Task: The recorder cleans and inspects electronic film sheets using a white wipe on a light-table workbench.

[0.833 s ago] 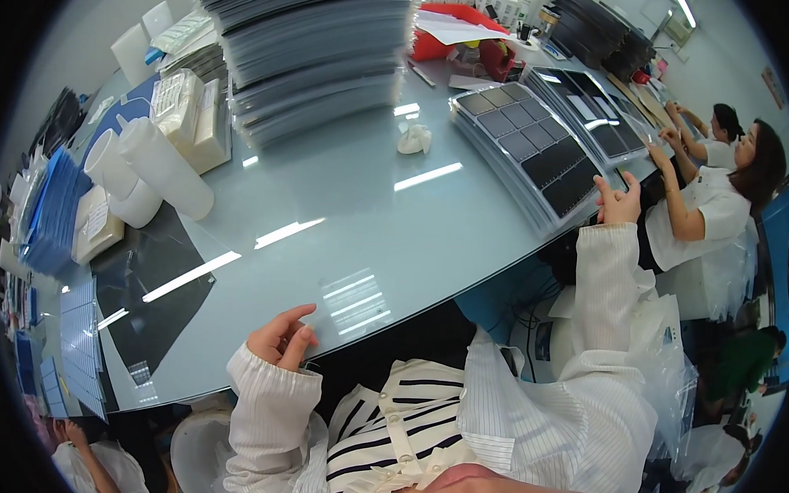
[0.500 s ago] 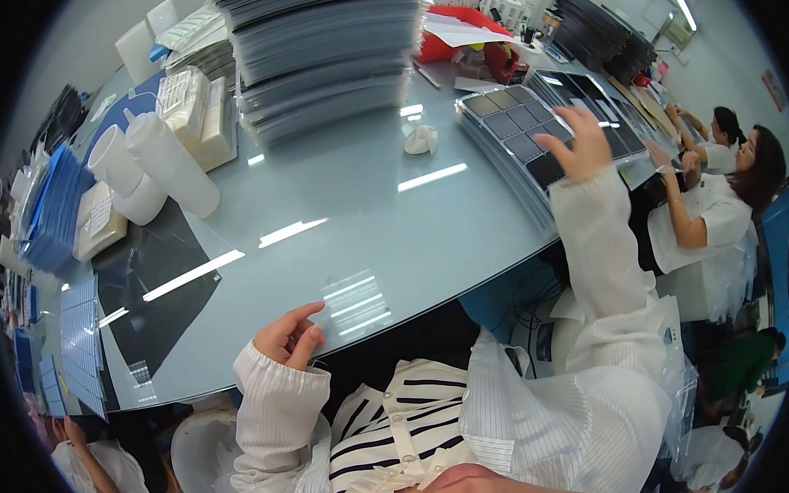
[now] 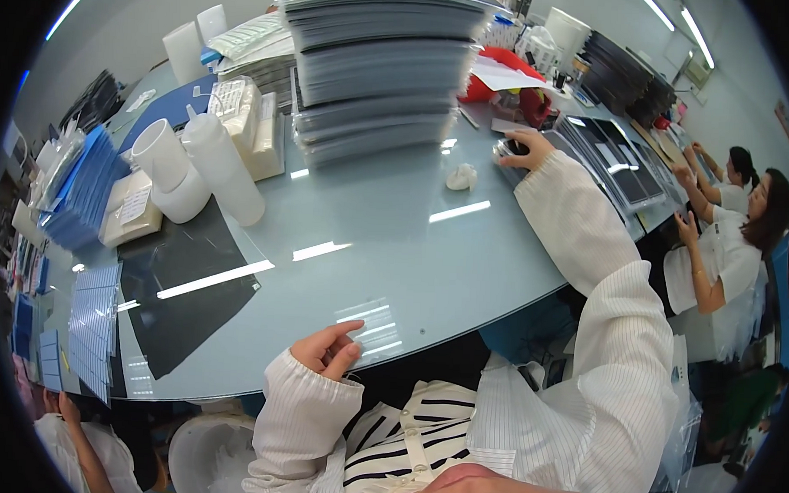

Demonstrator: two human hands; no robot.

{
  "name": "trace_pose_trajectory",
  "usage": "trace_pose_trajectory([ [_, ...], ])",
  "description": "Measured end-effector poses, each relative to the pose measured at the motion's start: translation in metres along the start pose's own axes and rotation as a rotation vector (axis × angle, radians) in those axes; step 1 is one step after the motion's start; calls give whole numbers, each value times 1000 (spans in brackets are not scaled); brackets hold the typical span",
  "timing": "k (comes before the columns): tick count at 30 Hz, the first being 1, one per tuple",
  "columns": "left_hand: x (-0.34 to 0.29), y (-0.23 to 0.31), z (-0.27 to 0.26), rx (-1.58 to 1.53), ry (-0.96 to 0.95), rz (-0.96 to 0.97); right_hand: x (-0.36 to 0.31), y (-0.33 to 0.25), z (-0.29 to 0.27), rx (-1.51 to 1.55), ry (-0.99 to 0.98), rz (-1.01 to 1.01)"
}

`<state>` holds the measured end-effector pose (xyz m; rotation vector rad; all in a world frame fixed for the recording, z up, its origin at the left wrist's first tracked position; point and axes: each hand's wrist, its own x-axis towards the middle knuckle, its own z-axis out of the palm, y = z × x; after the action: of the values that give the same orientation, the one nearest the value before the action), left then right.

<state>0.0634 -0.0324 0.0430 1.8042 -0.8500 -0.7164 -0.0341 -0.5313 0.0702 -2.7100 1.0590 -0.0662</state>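
My right hand (image 3: 526,148) reaches out to the right side of the table, with thumb and fingers curled round the far-left corner of a stack of dark panels (image 3: 502,151). My forearm covers nearly all of that stack, so I cannot tell how many panels are gripped. Left of this hand lies a small crumpled white wad (image 3: 461,177). Close to the table's near edge my left hand (image 3: 328,348) hovers with nothing in it, its fingers loosely bent and apart. Striped glare shows on the tabletop beside it.
A tall stack of dark sheets (image 3: 383,81) stands at the back. To its left are a white squeeze bottle (image 3: 225,167), wrapped packs (image 3: 238,111) and a dark sheet (image 3: 188,300). More dark panels (image 3: 619,159) and a red tray (image 3: 509,64) lie right. Co-workers sit at right.
My right hand has come down from above the panel stack and closed on its far-left corner, the forearm now covering the stack. The whole view has shifted. My left hand stays near the edge.
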Motion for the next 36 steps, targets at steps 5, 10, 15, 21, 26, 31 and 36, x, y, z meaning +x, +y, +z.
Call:
trace_pose_trajectory([
  [5, 6, -5, -7, -48, -114, -11, 6, -16, -11, -198, 89, 73],
  [10, 4, -4, -8, -72, -87, -22, 18, -90, -74, 321, 977, -395],
  [15, 8, -7, -7, -70, -89, -15, 16, -157, -135, -109, 1353, -725],
  [21, 5, -8, -4, -94, -67, 12, 20, -145, -133, -80, 1036, -625],
  [26, 3, -2, -5, -37, -58, 9, -31, -150, -112, -385, 1368, -743],
  [31, 3, -3, -3, -12, -46, 11, -45, -142, -96, -414, 1523, -793],
  [36, 3, 0, -2, 17, -30, -21, -60, -149, -88, -361, 1526, -823],
])
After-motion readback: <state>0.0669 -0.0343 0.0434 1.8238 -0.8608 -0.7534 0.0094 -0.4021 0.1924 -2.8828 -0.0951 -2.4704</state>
